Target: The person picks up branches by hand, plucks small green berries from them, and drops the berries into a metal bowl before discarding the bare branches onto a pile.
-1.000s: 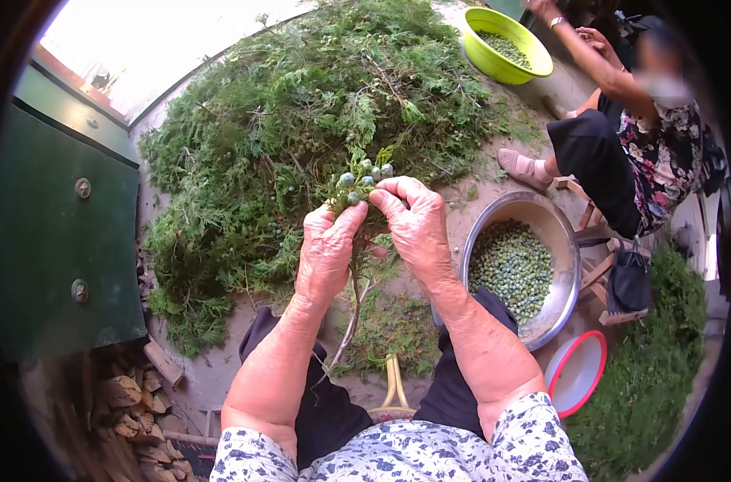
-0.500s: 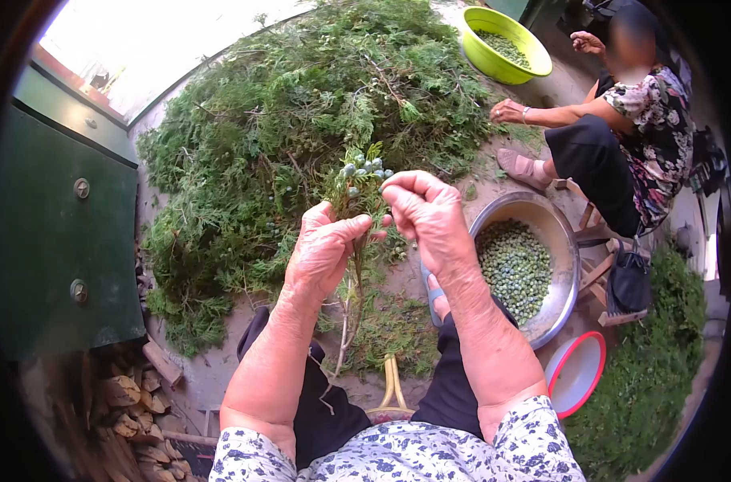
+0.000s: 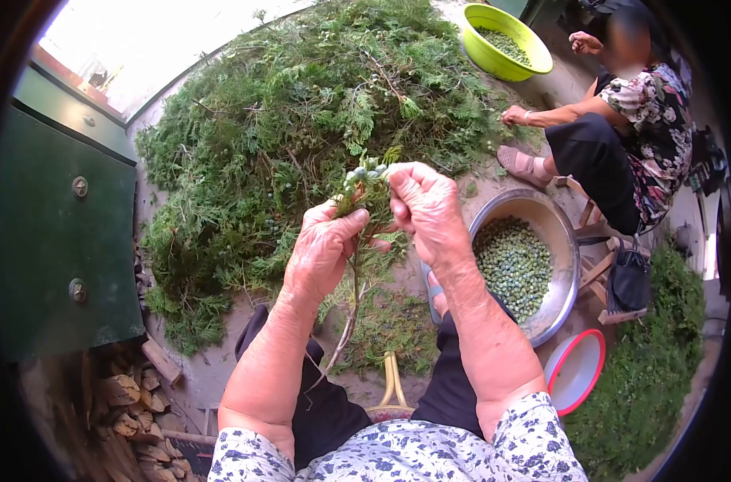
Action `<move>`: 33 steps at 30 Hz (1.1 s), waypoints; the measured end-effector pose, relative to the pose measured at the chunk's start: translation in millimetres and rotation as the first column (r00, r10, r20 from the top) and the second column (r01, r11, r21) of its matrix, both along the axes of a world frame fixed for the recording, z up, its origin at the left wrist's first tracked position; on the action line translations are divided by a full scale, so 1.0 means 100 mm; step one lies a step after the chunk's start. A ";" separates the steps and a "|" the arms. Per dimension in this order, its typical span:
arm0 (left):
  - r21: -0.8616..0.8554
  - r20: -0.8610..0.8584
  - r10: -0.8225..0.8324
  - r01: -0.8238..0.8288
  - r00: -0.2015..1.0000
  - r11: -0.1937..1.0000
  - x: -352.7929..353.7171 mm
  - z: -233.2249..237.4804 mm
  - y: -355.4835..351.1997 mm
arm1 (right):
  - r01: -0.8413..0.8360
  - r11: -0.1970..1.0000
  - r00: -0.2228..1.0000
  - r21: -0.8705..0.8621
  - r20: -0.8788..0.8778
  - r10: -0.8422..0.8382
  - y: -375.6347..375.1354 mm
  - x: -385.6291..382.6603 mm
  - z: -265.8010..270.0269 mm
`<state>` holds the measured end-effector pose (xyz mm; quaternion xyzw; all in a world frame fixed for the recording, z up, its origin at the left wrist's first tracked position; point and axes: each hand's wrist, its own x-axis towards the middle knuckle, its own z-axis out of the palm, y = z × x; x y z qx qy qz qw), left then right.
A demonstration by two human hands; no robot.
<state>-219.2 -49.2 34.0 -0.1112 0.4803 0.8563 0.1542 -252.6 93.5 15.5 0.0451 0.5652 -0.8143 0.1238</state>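
Note:
My left hand [image 3: 327, 241] is closed around a leafy evergreen branch [image 3: 351, 313], whose bare brown stem hangs down toward my lap. At its upper end sits a cluster of small blue-green cones [image 3: 364, 173] among scale-like leaves. My right hand [image 3: 425, 205] is pinched at the right edge of that cluster; whatever lies between its fingertips is hidden. To the right of my right forearm stands a wide metal basin [image 3: 568, 277] partly filled with loose green cones [image 3: 514, 265].
A big heap of cut evergreen branches [image 3: 301, 104] lies ahead. A lime-green basin [image 3: 494, 63] with cones stands beside a seated person [image 3: 650, 120]. Near me are a red-rimmed white bowl [image 3: 572, 371], spread greenery [image 3: 646, 402], split firewood [image 3: 132, 402] and a green metal door [image 3: 68, 233].
The branch has shifted slightly in my left hand, its stem now swung lower left. My right hand's fingers have curled in more at the cones. The other person's lower hand has moved slightly right.

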 end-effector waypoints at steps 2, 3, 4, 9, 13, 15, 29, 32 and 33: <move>0.121 0.026 0.028 -0.031 0.999 0.992 0.00 0.03 -0.04 | -0.017 0.993 0.999 -0.116 -0.036 0.013 0.07 -0.05 0.01; 0.184 0.017 0.019 -0.022 1.000 0.983 -0.04 -0.02 -0.06 | 0.012 0.968 1.000 -0.250 0.029 -0.005 0.11 -0.06 0.04; 0.186 0.017 0.021 -0.024 1.000 0.982 -0.05 -0.03 -0.06 | 0.048 0.925 0.995 -0.376 0.095 -0.013 0.13 -0.08 0.07; 0.110 -0.002 0.035 -0.034 0.999 0.993 -0.08 -0.16 -0.12 | 0.051 0.913 0.997 -0.405 0.069 -0.025 0.19 -0.09 0.00; 0.150 0.053 0.098 -0.105 0.994 0.983 -0.06 -0.18 -0.09 | -0.042 0.994 0.999 -0.101 -0.013 0.041 0.05 0.06 0.22; 0.159 0.077 0.128 -0.139 0.989 0.977 -0.05 -0.24 -0.12 | -0.046 0.992 0.980 0.114 -0.187 0.066 -0.03 0.06 0.07; 0.194 0.080 0.057 -0.071 0.995 0.978 -0.03 -0.20 -0.15 | 0.134 0.825 0.905 0.549 -0.406 0.124 -0.20 0.12 0.04; 0.172 0.079 0.126 -0.138 0.989 0.976 -0.04 -0.04 -0.04 | 0.173 0.771 0.895 0.612 -0.424 0.136 -0.18 0.10 0.05; 0.142 0.096 0.200 -0.212 0.975 0.967 -0.04 0.01 0.00 | 0.115 0.831 0.938 0.545 -0.335 0.090 -0.18 0.11 0.05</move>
